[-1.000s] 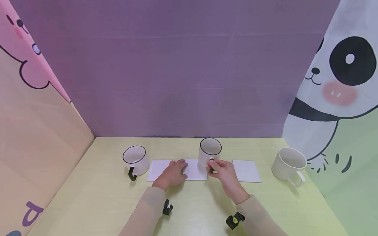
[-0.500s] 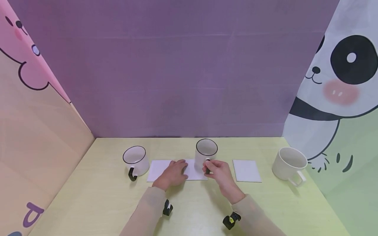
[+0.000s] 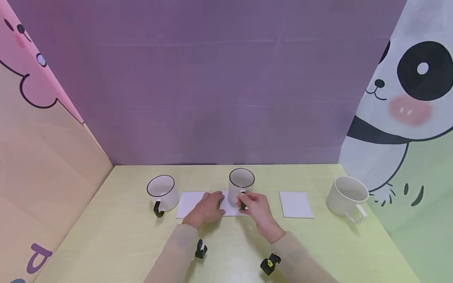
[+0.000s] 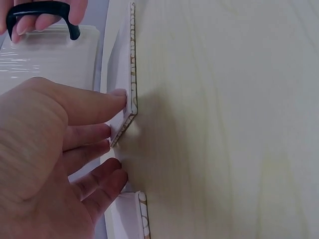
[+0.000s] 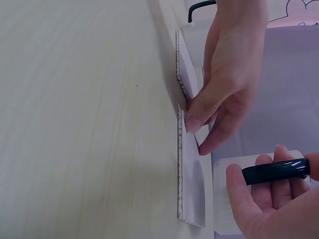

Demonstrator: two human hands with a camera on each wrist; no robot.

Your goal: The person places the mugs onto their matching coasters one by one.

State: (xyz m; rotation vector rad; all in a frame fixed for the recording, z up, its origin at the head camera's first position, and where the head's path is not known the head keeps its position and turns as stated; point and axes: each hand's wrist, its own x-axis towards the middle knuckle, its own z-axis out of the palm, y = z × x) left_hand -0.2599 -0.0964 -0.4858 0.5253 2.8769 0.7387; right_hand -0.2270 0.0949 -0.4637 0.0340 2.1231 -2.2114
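Observation:
My right hand (image 3: 261,216) pinches the black handle (image 5: 276,172) of a white mug (image 3: 240,190) with a dark rim. The mug is upright over the middle square white board (image 3: 230,211); whether its base touches the board I cannot tell. Fingers fairly straight, my left hand (image 3: 207,208) rests at the join of that board and the left white board (image 3: 187,202). In the left wrist view, its thumb (image 4: 107,105) touches the corner of the middle board (image 4: 122,64), with the other fingers near the gap between the boards.
A second dark-rimmed mug (image 3: 163,192) with a black handle stands left of the boards. A third white board (image 3: 296,204) lies to the right, then an all-white mug (image 3: 345,196). The pale wooden table (image 3: 116,243) ends at a purple backdrop (image 3: 223,86).
My right hand has carried the dark-rimmed mug leftward and slightly nearer, over the middle board. My left hand has stayed in place on the boards.

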